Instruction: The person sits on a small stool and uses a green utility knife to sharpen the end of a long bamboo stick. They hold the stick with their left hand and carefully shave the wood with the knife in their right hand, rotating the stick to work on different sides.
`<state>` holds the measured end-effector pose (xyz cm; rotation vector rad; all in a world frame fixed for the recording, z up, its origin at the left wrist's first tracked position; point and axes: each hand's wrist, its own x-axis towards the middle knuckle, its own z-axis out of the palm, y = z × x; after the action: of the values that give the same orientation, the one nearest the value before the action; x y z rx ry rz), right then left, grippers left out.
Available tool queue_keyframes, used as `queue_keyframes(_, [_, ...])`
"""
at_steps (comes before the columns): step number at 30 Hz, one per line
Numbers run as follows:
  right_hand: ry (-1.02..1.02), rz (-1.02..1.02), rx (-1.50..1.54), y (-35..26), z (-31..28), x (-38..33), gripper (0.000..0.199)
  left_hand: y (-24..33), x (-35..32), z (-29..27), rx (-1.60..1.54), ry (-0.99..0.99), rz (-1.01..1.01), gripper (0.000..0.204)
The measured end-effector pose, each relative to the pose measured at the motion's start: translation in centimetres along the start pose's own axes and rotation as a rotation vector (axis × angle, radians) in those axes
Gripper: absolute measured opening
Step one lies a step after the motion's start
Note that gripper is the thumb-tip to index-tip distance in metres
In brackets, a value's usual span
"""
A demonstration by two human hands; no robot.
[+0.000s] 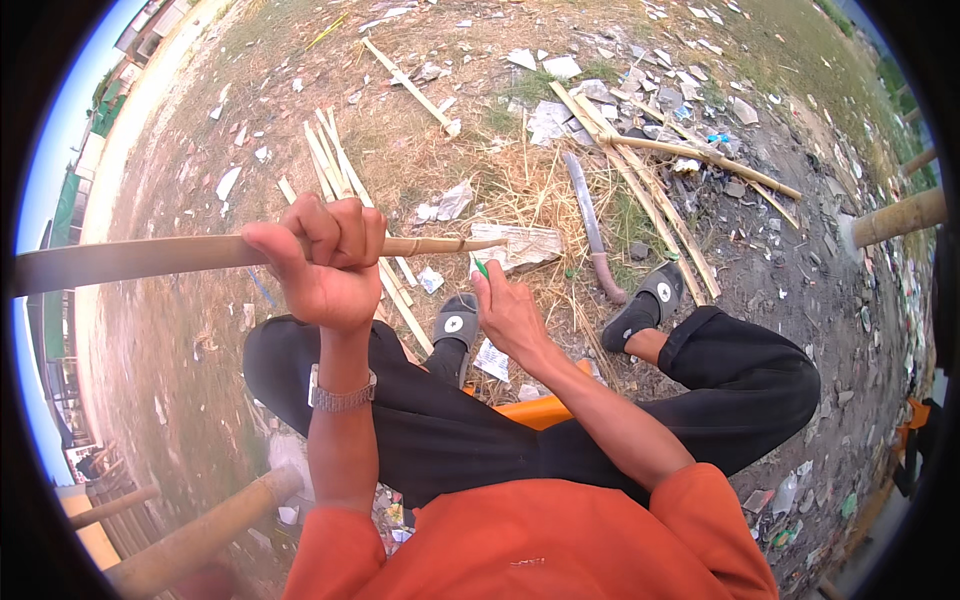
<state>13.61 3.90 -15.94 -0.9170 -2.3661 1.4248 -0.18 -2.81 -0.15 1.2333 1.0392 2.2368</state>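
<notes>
Bamboo strip (150, 262), tan and smooth-faced, was held nearly level across the view, from a broad, flat end at nine o'clock to a narrow, knotted tip just off the centre toward twelve. It was clasped firmly, toward ten o'clock, by the left hand (328, 255), whose fingers were curled over it and whose thumb was laid across it; the forearm was raised almost upright, and a linked metal watch (342, 392) was worn at the wrist. By the right hand (512, 312), just off the centre toward four o'clock, a small green tool (481, 268) was pinched close under the tip, with the index finger stretched along it; whether the strip was touched by it could not be told. The right forearm was slanted in from between four and five o'clock. Toward two o'clock a rough, pale wooden block (535, 250) was seen on dry, stringy straw (540, 200), and beyond it, toward half past one, a large knife (582, 190) with a dull grey blade and a curved brownish handle. Straight, split bamboo lengths (650, 185) were strewn at two o'clock, and more slender slats (345, 165) were bunched between ten and eleven.
</notes>
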Motion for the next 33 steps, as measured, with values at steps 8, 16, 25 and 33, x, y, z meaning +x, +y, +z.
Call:
queue_keyframes(8, [0.019,0.035,0.044,0.9,0.6,0.5,0.028,-0.1,0.1,-0.2,-0.008,0.027,-0.004,0.058])
queue_keyframes(16, [0.003,0.043,-0.048,2.2,0.5,0.9,0.028,-0.1,-0.2,-0.3,-0.025,-0.041,-0.028,0.058])
queue_keyframes(25, [-0.013,0.052,-0.068,2.8,0.8,1.1,0.028,-0.1,-0.2,-0.5,-0.023,-0.037,-0.027,0.057])
queue_keyframes(33, [0.022,0.158,-0.128,7.9,1.9,1.1,0.028,-0.1,0.1,-0.5,-0.064,-0.044,-0.040,0.058])
